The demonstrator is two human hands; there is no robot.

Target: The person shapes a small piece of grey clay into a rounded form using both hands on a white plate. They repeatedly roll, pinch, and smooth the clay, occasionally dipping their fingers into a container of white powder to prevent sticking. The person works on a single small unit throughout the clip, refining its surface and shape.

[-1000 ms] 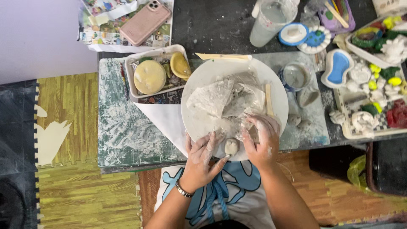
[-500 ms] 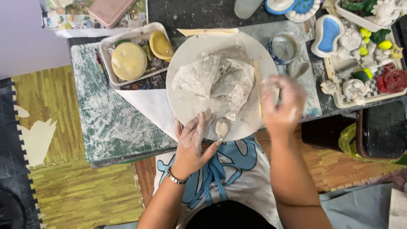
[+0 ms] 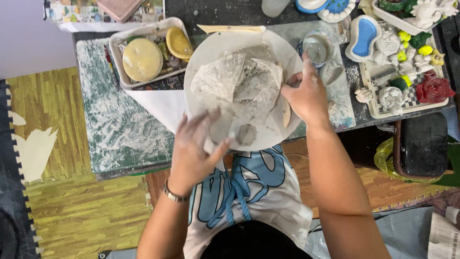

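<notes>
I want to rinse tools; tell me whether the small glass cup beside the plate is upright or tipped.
Upright. The glass cup shows its round open rim facing the camera, standing on the mat beyond the right hand. Whether it holds water, cannot tell.

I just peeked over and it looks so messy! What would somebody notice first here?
First, the big round white plate in the middle of the table, heaped with torn grey clay slabs. The dusty left hand is on its near edge, and the right hand grips its right rim. Off to the right, a tray holds small painted figures, one bright red.

Bright even light, soft shadows (hands motion-blurred)
</notes>
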